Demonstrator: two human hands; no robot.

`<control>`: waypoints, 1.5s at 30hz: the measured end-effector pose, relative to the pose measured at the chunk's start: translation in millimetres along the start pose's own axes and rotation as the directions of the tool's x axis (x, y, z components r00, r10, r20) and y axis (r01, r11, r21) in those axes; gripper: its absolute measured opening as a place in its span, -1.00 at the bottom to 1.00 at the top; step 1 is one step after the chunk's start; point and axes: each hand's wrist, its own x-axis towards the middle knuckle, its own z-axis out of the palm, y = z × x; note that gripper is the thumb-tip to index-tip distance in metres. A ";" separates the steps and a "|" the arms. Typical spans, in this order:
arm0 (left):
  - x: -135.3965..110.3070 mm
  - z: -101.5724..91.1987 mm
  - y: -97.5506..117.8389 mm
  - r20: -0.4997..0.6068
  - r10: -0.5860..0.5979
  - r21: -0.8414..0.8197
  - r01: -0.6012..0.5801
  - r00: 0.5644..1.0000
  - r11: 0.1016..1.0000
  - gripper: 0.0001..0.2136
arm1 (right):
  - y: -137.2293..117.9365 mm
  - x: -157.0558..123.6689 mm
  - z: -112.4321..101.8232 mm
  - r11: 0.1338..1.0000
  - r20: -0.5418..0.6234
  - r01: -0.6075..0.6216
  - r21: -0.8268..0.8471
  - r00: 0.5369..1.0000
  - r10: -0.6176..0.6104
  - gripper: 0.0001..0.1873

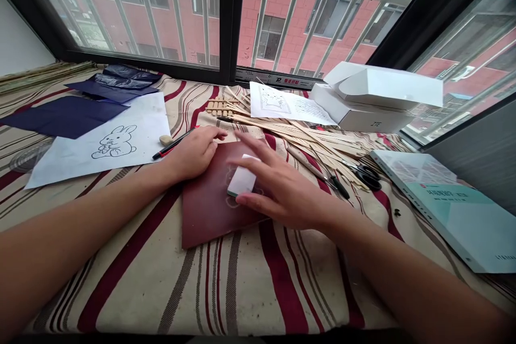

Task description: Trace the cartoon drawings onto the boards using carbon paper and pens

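My right hand (pixel 282 188) grips a white block eraser (pixel 242 175) between fingers and thumb, pressing it on a dark red sheet (pixel 212 209). Faint pale traced lines show on the sheet around the eraser. My left hand (pixel 195 153) rests on the sheet's upper edge, fingers loosely together, holding nothing. Just beyond that hand lie a black and red pen (pixel 174 142) and a small beige eraser (pixel 165 140), beside a white paper with a rabbit outline drawing (pixel 115 142).
Dark blue carbon paper (pixel 68 116) lies at the far left. Thin bamboo strips (pixel 306 137) spread beyond my right hand, near black-handled scissors (pixel 366 176). A printed sheet (pixel 288 105), a white ZTE box (pixel 363 99) and a teal book (pixel 439 209) sit on the striped cloth by the window.
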 end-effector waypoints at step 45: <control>-1.4 3.8 -7.3 -0.079 -0.021 -0.109 0.012 0.997 0.994 -0.60 | -2.7 19.7 11.8 0.941 0.171 -0.231 -0.246 0.946 0.276 -0.19</control>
